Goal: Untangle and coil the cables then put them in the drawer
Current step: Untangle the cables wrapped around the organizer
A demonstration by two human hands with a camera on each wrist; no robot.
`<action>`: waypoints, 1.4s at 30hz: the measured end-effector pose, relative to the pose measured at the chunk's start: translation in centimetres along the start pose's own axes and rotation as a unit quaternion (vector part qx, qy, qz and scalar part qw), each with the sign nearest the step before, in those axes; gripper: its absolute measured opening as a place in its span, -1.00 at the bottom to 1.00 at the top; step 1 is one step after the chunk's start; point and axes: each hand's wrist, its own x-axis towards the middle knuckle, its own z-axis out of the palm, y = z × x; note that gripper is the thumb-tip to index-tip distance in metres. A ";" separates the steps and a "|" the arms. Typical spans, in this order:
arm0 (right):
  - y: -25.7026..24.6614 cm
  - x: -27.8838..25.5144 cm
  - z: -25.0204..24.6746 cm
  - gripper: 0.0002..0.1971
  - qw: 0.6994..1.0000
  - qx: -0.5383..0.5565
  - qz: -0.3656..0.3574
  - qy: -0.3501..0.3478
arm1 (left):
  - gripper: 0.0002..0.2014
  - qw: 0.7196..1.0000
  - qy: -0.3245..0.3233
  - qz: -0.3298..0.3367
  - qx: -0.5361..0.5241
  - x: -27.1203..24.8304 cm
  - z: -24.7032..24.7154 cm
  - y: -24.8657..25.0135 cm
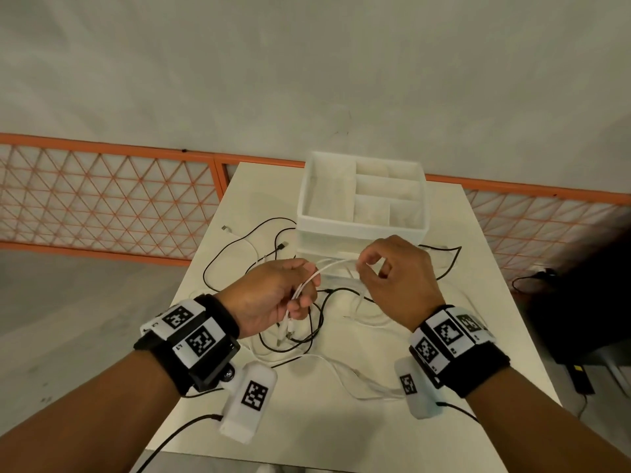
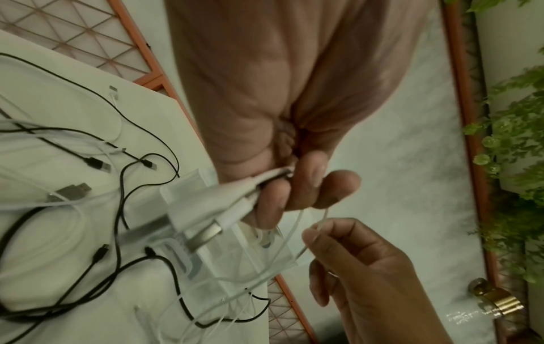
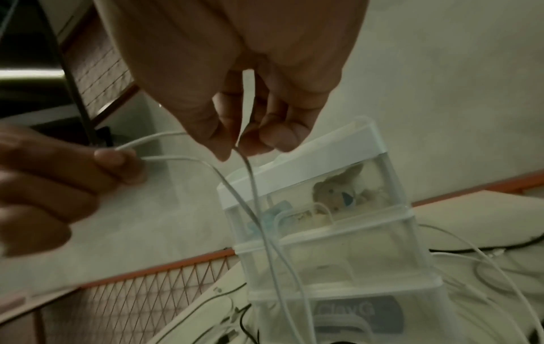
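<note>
Above the white table (image 1: pixel 495 302), my left hand (image 1: pixel 273 295) grips the plug ends of a white cable (image 1: pixel 307 285), whose connectors (image 2: pixel 215 207) stick out below its curled fingers. My right hand (image 1: pixel 392 271) pinches a strand of that white cable (image 3: pixel 250 177) between thumb and forefinger, a little to the right. Black cables (image 1: pixel 239 247) and more white cables (image 1: pixel 358 377) lie tangled on the table beneath both hands. The clear stacked drawer unit (image 1: pixel 362 196), with a white divided tray on top, stands just behind my hands.
An orange lattice fence (image 1: pixel 102 199) runs behind the table. A dark object (image 1: pixel 587 302) sits on the floor to the right, with a black lead near it. Green plants (image 2: pixel 512 139) show in the left wrist view.
</note>
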 end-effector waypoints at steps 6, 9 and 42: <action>-2.2 -0.3 -0.1 -0.78 0.988 0.081 0.026 -0.125 | -0.75 0.996 -0.035 0.029 0.073 0.0 0.5 0.5; -1.9 -0.2 -0.3 -0.89 0.965 0.046 0.090 -0.243 | -0.76 0.990 -0.014 0.060 0.128 -0.3 0.4 1.1; 6.8 -8.7 1.4 -0.89 0.933 -0.043 0.274 -0.228 | -0.83 0.968 0.172 -0.032 0.181 0.7 -2.8 -3.3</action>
